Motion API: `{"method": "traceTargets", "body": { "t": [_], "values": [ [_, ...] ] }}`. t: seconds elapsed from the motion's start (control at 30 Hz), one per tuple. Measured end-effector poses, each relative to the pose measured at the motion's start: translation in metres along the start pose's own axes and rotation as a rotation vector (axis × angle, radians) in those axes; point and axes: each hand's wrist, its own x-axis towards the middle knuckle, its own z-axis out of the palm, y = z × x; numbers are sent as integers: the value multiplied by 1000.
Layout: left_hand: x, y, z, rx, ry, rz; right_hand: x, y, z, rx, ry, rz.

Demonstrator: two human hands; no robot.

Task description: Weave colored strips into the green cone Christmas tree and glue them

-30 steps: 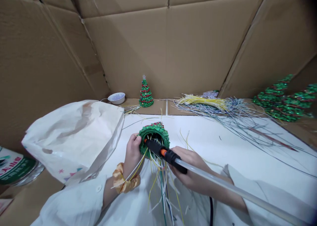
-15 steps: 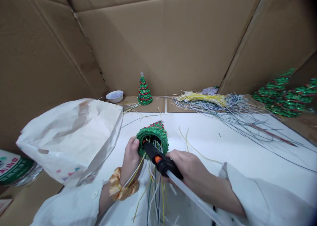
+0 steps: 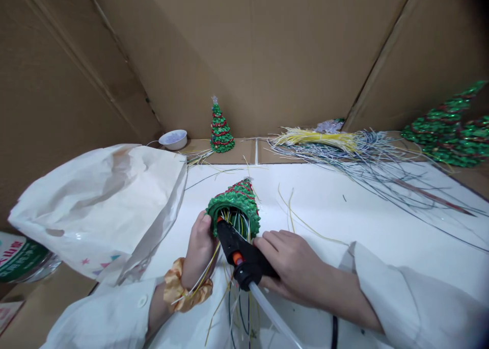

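A green Christmas tree ornament with red trim [image 3: 239, 198] lies tilted, its hollow base facing me. My left hand [image 3: 200, 242] is closed on the left side of its rim. My right hand [image 3: 292, 267] grips a black hot glue gun [image 3: 239, 257], whose orange-collared tip reaches into the left of the hollow. A long translucent glue stick [image 3: 273, 311] sticks out of the gun's rear. Yellow, white and dark wires [image 3: 240, 308] hang out of the base toward me, some lying across my left wrist. The nozzle's very end is hidden inside.
A white plastic bag [image 3: 103, 206] covers the left of the white tabletop [image 3: 313, 196]. Along the back stand a small bowl [image 3: 173, 139] and another small tree [image 3: 220, 127]. A wire bundle [image 3: 321, 139] spreads at back right, near larger green trees [image 3: 446, 130]. Cardboard walls [image 3: 248, 53] enclose the bench.
The glue gun has swung steeper, its rear moving left and down and its tip toward the rim's left edge. The camera view has shifted slightly. Both hands keep their grips.
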Motion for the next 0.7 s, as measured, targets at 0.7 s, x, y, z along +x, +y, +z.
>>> {"method": "traceTargets", "body": {
  "t": [0.7],
  "values": [
    [3,-6,1,-114,-28,-113,-2,4,4,81,-18,32]
  ]
}}
